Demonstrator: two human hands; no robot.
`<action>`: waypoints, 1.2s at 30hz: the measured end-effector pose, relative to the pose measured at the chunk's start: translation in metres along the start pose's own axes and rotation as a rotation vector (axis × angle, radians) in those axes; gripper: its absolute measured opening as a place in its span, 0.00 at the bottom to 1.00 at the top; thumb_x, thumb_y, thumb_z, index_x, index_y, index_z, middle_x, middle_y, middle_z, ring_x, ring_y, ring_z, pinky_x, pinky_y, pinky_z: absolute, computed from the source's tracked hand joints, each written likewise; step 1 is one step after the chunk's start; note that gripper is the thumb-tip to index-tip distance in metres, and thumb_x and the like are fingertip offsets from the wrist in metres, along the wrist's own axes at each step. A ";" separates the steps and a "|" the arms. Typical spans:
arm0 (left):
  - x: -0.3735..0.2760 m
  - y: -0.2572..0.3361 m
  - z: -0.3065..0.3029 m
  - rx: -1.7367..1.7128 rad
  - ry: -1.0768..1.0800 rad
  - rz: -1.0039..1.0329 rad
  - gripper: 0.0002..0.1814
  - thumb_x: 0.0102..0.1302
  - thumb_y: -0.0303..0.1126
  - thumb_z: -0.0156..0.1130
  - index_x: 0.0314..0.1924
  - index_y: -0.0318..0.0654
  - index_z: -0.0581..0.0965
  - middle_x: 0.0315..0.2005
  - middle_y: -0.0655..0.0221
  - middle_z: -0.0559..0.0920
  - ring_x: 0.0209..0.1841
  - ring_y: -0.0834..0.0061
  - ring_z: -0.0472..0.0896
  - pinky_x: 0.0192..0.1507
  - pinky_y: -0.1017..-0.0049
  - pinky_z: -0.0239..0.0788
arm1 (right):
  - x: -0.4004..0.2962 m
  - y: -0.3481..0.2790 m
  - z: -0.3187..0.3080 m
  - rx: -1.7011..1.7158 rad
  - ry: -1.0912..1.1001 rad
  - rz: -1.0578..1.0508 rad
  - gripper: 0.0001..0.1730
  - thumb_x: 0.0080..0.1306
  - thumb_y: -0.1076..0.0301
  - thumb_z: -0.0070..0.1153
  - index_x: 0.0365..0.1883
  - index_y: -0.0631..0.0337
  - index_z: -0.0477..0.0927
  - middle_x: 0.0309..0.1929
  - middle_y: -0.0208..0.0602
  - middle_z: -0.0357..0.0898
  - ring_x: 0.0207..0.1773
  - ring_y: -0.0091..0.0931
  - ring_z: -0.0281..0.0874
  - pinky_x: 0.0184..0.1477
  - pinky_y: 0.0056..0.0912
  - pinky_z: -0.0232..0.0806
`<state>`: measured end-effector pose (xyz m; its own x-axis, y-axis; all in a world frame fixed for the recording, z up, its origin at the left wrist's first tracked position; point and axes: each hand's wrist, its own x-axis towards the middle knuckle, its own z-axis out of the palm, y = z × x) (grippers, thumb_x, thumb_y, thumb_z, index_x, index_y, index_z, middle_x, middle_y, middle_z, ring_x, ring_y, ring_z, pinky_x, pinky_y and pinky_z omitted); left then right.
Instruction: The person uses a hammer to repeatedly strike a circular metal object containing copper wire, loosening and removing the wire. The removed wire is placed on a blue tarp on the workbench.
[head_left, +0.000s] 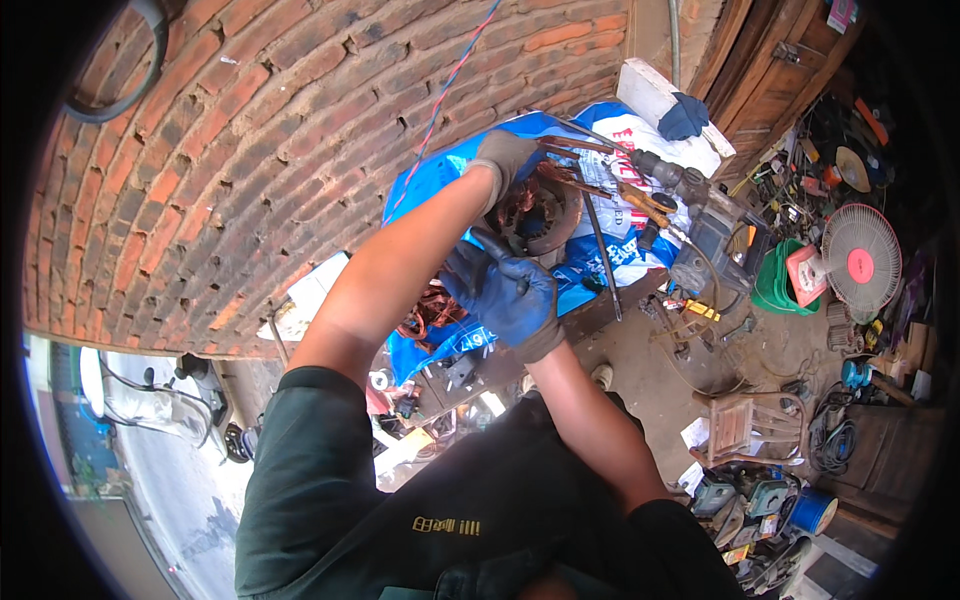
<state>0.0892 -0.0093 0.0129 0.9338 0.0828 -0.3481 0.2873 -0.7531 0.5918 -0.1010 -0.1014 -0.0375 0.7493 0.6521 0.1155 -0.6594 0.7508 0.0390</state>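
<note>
A rusty motor stator (564, 231) with torn copper windings (527, 199) lies on a blue and white plastic sack (469, 161). My left hand (508, 157), in a grey-brown and blue glove, is over the stator's far edge. Brown rod-like pieces (577, 144) extend right from beside it; its fingers are hidden, so its grip is unclear. My right hand (506, 292), in a blue coated glove with blackened fingers, is at the stator's near side. Its fingers are spread, and nothing shows in them. A heap of stripped copper wire (433, 313) lies left of it.
Right of the stator lie a power hammer (679, 178), a wooden-handled tool (643, 202) and a metal bar (602, 259). A brick wall (300, 150) rises beyond. A pink fan (860, 259), green bucket (776, 281) and wooden chair (750, 427) stand on the cluttered floor at right.
</note>
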 end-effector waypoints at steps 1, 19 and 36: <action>-0.012 0.012 -0.003 -0.095 0.012 -0.084 0.15 0.65 0.43 0.63 0.49 0.51 0.86 0.40 0.63 0.89 0.44 0.59 0.88 0.45 0.65 0.79 | 0.003 -0.001 0.000 0.001 -0.018 -0.007 0.31 0.67 0.65 0.48 0.70 0.58 0.72 0.68 0.42 0.76 0.70 0.36 0.73 0.75 0.53 0.60; 0.035 -0.120 -0.036 -1.506 -0.900 0.207 0.12 0.72 0.40 0.57 0.31 0.46 0.80 0.21 0.73 0.80 0.19 0.73 0.78 0.23 0.70 0.71 | 0.026 0.055 -0.048 -1.731 0.599 -0.536 0.10 0.58 0.74 0.61 0.39 0.60 0.81 0.38 0.45 0.81 0.44 0.43 0.78 0.48 0.42 0.72; -0.196 -0.131 -0.029 -1.490 0.010 0.100 0.20 0.76 0.39 0.56 0.63 0.40 0.75 0.47 0.63 0.85 0.40 0.69 0.86 0.39 0.67 0.82 | -0.075 -0.003 0.017 -2.070 0.205 0.158 0.19 0.58 0.72 0.60 0.50 0.60 0.82 0.52 0.51 0.75 0.52 0.48 0.78 0.56 0.47 0.70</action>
<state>-0.1254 0.0920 0.0252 0.9619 0.0816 -0.2610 0.1659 0.5847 0.7941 -0.1566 -0.1541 -0.0298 0.7966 0.5983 -0.0863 0.2093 -0.4069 -0.8892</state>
